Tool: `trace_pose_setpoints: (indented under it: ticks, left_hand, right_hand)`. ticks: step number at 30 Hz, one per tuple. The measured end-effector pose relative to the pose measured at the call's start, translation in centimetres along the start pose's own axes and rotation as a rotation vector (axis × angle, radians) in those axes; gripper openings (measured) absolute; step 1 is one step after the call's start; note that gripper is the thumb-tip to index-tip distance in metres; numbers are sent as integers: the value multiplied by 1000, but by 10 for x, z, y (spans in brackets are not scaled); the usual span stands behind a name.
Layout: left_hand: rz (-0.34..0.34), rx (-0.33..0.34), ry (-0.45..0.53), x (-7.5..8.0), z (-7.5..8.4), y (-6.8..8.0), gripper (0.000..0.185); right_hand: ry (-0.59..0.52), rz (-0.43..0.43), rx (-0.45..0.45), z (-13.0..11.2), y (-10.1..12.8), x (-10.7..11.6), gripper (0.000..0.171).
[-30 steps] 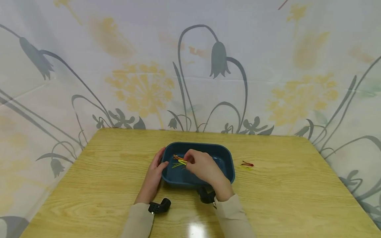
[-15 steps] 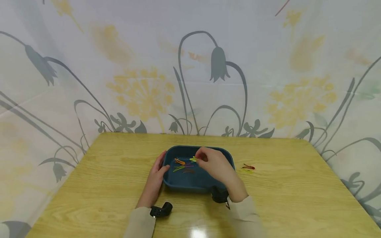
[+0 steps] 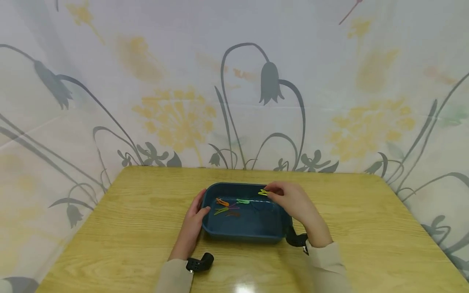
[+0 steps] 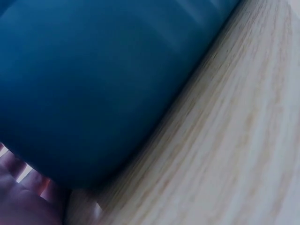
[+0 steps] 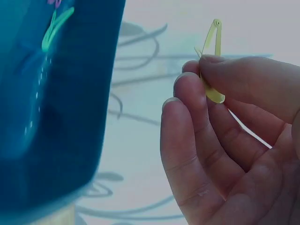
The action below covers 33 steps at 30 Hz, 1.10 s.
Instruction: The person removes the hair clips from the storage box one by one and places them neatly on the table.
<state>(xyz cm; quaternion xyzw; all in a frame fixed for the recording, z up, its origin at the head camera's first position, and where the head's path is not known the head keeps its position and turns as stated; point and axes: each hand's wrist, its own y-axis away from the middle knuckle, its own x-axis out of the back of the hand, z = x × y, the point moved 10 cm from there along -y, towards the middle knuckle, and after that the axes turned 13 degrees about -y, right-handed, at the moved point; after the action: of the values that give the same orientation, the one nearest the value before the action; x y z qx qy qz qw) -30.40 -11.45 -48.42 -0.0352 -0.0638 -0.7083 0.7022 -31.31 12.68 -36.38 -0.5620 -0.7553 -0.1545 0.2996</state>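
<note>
A dark blue tray (image 3: 243, 234) sits mid-table with several coloured hair clips (image 3: 229, 205) lying inside it. My right hand (image 3: 289, 199) is above the tray's far right corner and pinches a yellow-green hair clip (image 3: 263, 192) between thumb and fingertips. The right wrist view shows that clip (image 5: 211, 51) sticking up from the fingertips (image 5: 190, 89), beside the tray wall (image 5: 61, 117). My left hand (image 3: 194, 217) rests against the tray's left side, thumb on its rim; the left wrist view shows only the blue tray wall (image 4: 93, 84) and the wood.
The wooden table (image 3: 110, 228) is backed by a floral-printed cloth wall (image 3: 234, 89). Black wrist-camera mounts (image 3: 199, 262) sit at both cuffs near the table's front edge.
My right hand lifted the yellow-green clip out of the pile and carried it right and back, to the tray's far right corner. The left hand stayed on the tray's left side.
</note>
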Motion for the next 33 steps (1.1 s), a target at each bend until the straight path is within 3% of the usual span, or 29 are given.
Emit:
trace_pose_setpoints:
  ticks: [6, 16, 23, 33]
  left_hand:
    - [-13, -37, -5, -8, -1, 0, 54]
    - [-13, -35, -48, -3, -2, 2, 53]
    - [-14, -22, -46, -1, -2, 1, 53]
    - [-16, -12, -33, -1, 2, 2, 53]
  right_hand:
    - [-3, 66, -50, 28, 8, 24, 12]
    - [-108, 128, -160, 69, 13, 40, 21]
    - [-59, 178, -180, 86, 13, 56, 23]
    - [-76, 204, -192, 109, 13, 64, 25]
